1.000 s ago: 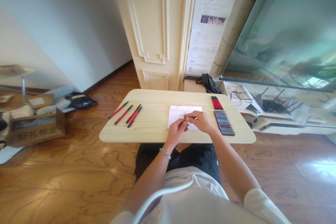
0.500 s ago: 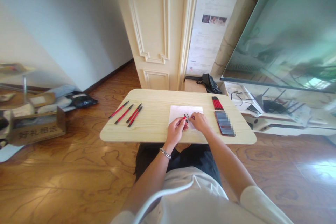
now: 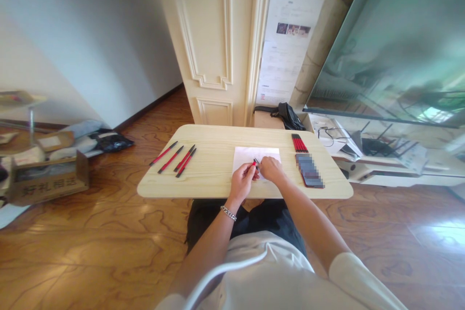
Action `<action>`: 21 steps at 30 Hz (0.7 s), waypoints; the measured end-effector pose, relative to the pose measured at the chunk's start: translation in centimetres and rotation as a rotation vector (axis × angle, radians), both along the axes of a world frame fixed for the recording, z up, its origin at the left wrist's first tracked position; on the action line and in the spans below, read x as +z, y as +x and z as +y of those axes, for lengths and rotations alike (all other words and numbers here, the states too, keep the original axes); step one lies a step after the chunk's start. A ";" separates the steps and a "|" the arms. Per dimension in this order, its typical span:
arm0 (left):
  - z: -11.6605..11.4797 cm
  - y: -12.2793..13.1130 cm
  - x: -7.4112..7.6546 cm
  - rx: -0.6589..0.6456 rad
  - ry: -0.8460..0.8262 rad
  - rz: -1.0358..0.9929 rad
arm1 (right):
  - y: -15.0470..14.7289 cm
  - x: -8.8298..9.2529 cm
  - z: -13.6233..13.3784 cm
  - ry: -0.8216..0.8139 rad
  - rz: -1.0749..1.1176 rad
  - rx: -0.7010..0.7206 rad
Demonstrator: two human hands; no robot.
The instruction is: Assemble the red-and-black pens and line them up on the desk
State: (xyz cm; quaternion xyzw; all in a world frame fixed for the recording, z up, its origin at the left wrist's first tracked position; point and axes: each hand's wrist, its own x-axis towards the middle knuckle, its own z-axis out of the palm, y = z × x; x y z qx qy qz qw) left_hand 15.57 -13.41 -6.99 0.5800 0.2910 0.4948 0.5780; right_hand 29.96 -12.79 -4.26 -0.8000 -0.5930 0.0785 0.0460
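Note:
Over a white sheet of paper (image 3: 240, 154), my left hand (image 3: 242, 180) is closed around a red and black pen (image 3: 255, 162), pinched between thumb and fingers. My right hand (image 3: 271, 168) is curled just beside the pen's upper end, its fingers folded down. A thin dark piece shows between the two hands, but what my right fingers grip is hidden. Several red and black pens (image 3: 185, 160) lie apart at the table's left. Another group of red and black pens (image 3: 300, 143) lies side by side at the right, above a phone (image 3: 310, 170) with a blurred screen.
The pale wooden table (image 3: 214, 138) has rounded corners and stands close in front of my lap. Behind it are a cream panelled door (image 3: 210, 19) and a black bag (image 3: 289, 115). A cardboard box (image 3: 51, 181) sits on the floor at left.
My right hand has turned and curled further over, its fingertips now less visible. My left hand still holds the pen in nearly the same place. The view has shifted slightly.

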 end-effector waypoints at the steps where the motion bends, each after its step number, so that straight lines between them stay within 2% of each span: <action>1: 0.0 0.0 0.0 0.003 0.005 0.002 | -0.1 0.1 0.0 -0.005 -0.001 -0.001; 8: -0.1 0.0 0.3 0.010 0.007 0.012 | 0.1 0.1 0.0 0.016 0.007 -0.013; 21: 0.0 -0.1 0.2 -0.006 -0.015 -0.006 | -0.1 0.1 -0.5 0.041 -0.065 0.052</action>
